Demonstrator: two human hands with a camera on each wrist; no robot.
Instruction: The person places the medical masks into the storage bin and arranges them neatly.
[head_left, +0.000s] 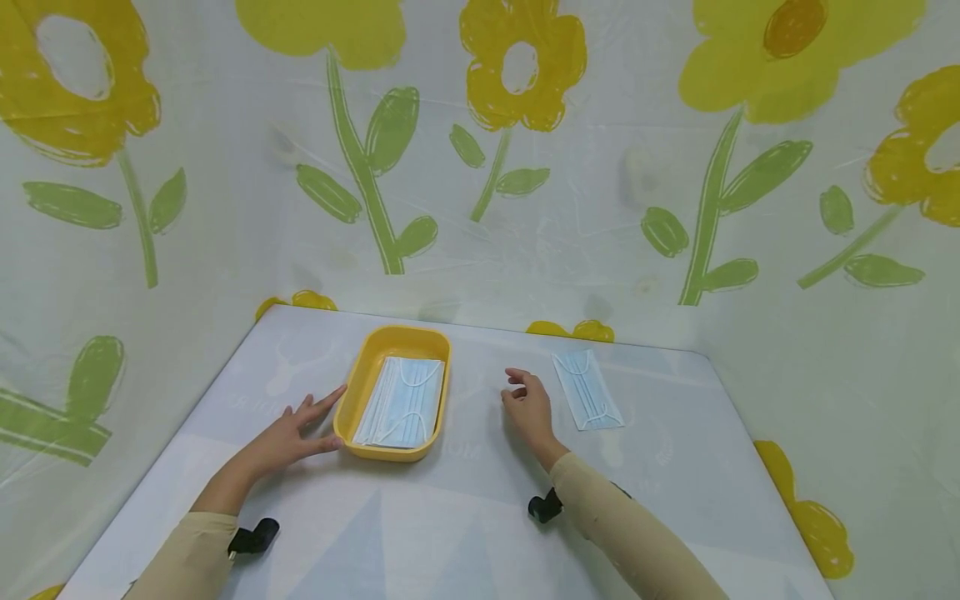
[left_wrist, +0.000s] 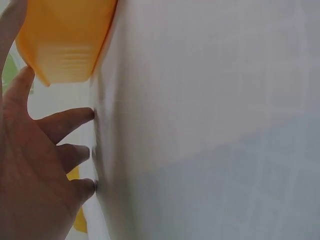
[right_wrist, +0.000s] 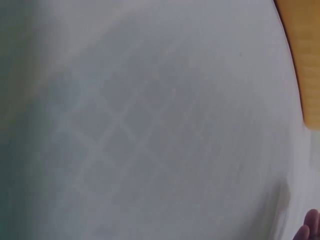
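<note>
A yellow plastic basket [head_left: 349, 379] stands on the table, with a fanned stack of light-blue face masks [head_left: 401, 408] inside. At its left side is my left hand [head_left: 300, 432], fingers spread, with the forefinger tip and thumb right at the basket wall. In the left wrist view this hand [left_wrist: 35, 150] has its other fingertips down by the tabletop. Right of the basket, my right hand [head_left: 529, 412] is over the table with loosely bent fingers and nothing in them. Just beyond it a single face mask [head_left: 587, 389] lies flat, ear loops upward.
The tabletop [head_left: 465, 508] has a pale blue and white patterned cover. Behind it and along the sides hangs a white curtain [head_left: 585, 250] printed with yellow flowers. Black camera mounts [head_left: 253, 537] are strapped to both wrists.
</note>
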